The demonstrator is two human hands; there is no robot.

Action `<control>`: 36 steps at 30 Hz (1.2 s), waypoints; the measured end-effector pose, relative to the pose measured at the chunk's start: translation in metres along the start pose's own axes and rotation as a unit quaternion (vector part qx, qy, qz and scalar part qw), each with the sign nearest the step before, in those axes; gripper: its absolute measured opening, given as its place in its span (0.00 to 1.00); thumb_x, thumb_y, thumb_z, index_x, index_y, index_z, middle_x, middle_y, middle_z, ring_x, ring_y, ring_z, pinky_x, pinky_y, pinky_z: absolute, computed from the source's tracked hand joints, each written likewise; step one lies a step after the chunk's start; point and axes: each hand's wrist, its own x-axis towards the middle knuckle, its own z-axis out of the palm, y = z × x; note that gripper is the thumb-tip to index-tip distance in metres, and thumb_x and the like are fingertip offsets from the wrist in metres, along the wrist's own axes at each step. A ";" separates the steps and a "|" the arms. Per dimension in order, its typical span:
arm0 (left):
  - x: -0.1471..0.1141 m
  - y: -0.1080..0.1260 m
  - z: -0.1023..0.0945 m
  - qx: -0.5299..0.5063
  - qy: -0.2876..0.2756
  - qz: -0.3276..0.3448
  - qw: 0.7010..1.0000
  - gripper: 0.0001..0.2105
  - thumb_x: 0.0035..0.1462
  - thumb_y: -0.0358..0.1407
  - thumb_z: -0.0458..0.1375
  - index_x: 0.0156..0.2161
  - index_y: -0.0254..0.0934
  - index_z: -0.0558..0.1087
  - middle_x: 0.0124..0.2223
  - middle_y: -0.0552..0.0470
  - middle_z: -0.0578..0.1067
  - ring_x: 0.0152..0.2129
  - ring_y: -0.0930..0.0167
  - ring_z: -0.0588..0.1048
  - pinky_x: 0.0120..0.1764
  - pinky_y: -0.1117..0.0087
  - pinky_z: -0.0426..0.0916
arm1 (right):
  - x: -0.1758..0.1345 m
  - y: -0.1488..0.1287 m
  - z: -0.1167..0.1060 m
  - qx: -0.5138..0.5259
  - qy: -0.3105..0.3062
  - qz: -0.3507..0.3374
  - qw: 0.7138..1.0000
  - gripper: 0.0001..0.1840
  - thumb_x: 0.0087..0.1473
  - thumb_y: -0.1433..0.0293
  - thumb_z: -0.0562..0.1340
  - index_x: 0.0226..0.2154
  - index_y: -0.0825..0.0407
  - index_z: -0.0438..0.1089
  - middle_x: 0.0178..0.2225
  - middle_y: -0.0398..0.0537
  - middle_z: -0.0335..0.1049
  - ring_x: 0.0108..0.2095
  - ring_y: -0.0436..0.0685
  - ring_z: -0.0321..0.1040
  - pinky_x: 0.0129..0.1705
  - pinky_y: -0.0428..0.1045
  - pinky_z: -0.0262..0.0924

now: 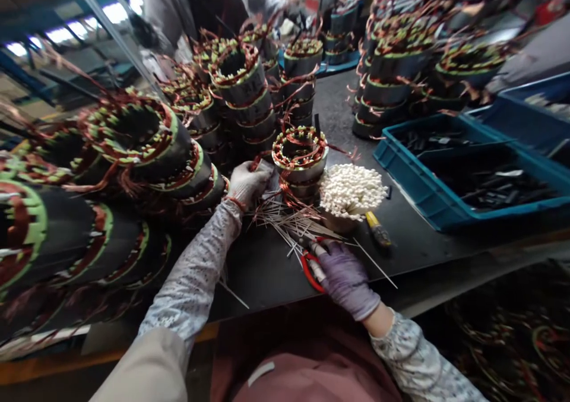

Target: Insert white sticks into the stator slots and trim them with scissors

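Several stacks of copper-wound cores [176,138] fill the left side of the counter [262,286]. To their right, the white-gloved left hand [252,183] is curled close to the copper leads beside the nearest small core [303,173]; I cannot tell whether its fingers pinch one. That core sits upright on another, back from the counter's front edge, with loose thin sticks [291,221] strewn before it. Nearer that edge, the purple-gloved right hand [345,274] has its fingers wrapped around a red-handled tool [307,269]. Beyond lie a white-tipped bundle [351,189], a yellow-ended tool [377,230] and, at the counter's right, a blue bin [407,179]. The step in hand seems to be sorting the core's leads; the next move would call for a steady left hold and bringing the tool in without nicking neighbouring wires.
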 end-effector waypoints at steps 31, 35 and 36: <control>-0.245 -0.068 -0.023 -0.103 0.126 0.126 0.979 0.14 0.62 0.42 0.49 0.47 0.40 0.72 0.49 0.47 0.76 0.47 0.67 0.74 0.52 0.60 0.67 | -0.068 -0.070 -0.038 0.303 0.118 -0.144 0.935 0.17 0.64 0.64 0.49 0.45 0.51 0.70 0.37 0.48 0.74 0.36 0.52 0.70 0.41 0.46 0.64; -0.243 -0.085 -0.040 -0.314 0.162 -0.087 0.931 0.14 0.64 0.43 0.45 0.49 0.44 0.69 0.51 0.49 0.75 0.46 0.70 0.75 0.48 0.62 0.71 | -0.017 -0.060 -0.030 0.179 0.209 -0.098 0.956 0.20 0.59 0.61 0.55 0.50 0.55 0.68 0.51 0.58 0.67 0.53 0.61 0.62 0.56 0.55 0.57; -0.247 -0.088 -0.044 -0.318 0.138 -0.124 0.930 0.16 0.64 0.44 0.43 0.48 0.43 0.69 0.49 0.47 0.76 0.44 0.69 0.76 0.45 0.62 0.73 | -0.003 -0.064 -0.024 0.167 0.193 -0.116 0.960 0.21 0.58 0.61 0.57 0.49 0.55 0.69 0.52 0.59 0.66 0.54 0.63 0.61 0.57 0.58 0.55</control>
